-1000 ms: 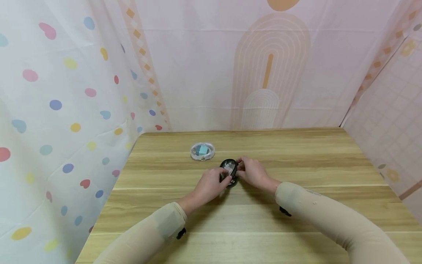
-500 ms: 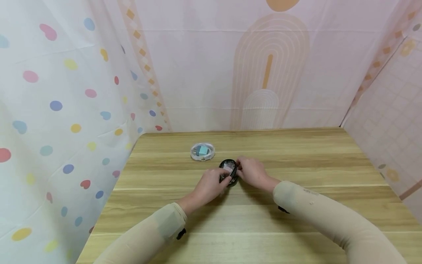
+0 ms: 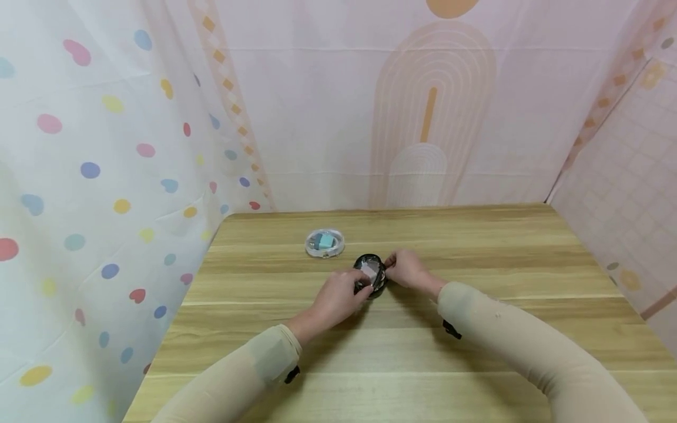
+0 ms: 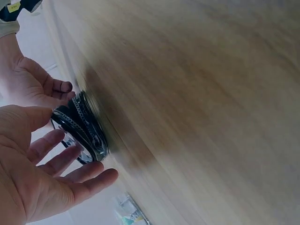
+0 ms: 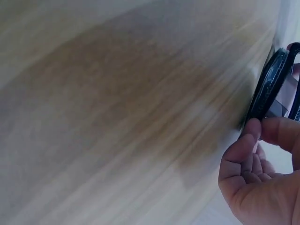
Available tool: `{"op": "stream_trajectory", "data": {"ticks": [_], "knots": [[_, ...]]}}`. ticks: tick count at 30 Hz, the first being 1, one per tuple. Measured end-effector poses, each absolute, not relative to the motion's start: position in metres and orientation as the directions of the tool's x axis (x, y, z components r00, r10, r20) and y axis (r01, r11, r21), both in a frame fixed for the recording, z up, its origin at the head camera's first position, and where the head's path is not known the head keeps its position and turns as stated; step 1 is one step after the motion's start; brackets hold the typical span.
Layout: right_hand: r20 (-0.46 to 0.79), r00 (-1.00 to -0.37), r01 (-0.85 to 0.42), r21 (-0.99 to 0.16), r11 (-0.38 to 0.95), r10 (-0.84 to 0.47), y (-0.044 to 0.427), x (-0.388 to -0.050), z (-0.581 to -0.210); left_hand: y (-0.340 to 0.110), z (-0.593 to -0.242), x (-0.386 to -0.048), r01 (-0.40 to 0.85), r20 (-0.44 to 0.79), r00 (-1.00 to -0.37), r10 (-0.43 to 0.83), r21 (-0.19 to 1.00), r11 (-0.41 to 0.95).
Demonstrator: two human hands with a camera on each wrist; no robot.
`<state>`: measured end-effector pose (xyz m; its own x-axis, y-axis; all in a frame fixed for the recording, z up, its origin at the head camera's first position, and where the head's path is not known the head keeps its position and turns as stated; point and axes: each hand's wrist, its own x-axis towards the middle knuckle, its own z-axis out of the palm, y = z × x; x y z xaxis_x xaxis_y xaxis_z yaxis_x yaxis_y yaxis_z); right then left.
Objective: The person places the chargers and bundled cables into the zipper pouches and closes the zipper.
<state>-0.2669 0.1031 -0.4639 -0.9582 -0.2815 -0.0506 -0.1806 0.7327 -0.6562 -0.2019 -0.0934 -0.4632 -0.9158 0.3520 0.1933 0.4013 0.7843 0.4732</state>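
Two sides of the black round case (image 3: 368, 257) are taken in the head view: the left hand (image 3: 337, 295) holds its near left side, thumb and fingers about the raised flap, while the right hand (image 3: 409, 271) pinches at the right rim. So the case lies between them, touching both, near the middle of the tabletop (image 3: 381, 358); its long axis is hard to judge with the flap tilted. A clear round case (image 3: 317, 254) holding a blue plug (image 3: 326, 241) sits just beyond, nearer the left hand. The back edge is well apart from both hands — wood stretches wide to the right and toward the person. In the left wrist view, the thumb touches one end of the case and the fingers, slightly spread, reach along its face; the two rims part in a wedge, zip teeth (image 4: 83, 115) showing. In the right wrist view, thumb and forefinger tips press together at the rim — whether on a zip pull or just the edge is hidden — and the other fingers curl inward.
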Motion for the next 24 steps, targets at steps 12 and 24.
{"op": "stream_trajectory", "data": {"ticks": [12,24], "knots": [[-0.238,-0.947,0.055,-0.784,0.618,-0.217,0.110,-0.262,-0.456,-0.093,-0.462,-0.202,0.486,0.200,-0.874,0.443,0.374,0.790],[-0.291,-0.924,0.064,-0.758,0.649,-0.249,0.116,-0.270,-0.453,-0.094,-0.454,-0.216,0.687,0.097,-0.727,0.680,0.122,0.716]]}}
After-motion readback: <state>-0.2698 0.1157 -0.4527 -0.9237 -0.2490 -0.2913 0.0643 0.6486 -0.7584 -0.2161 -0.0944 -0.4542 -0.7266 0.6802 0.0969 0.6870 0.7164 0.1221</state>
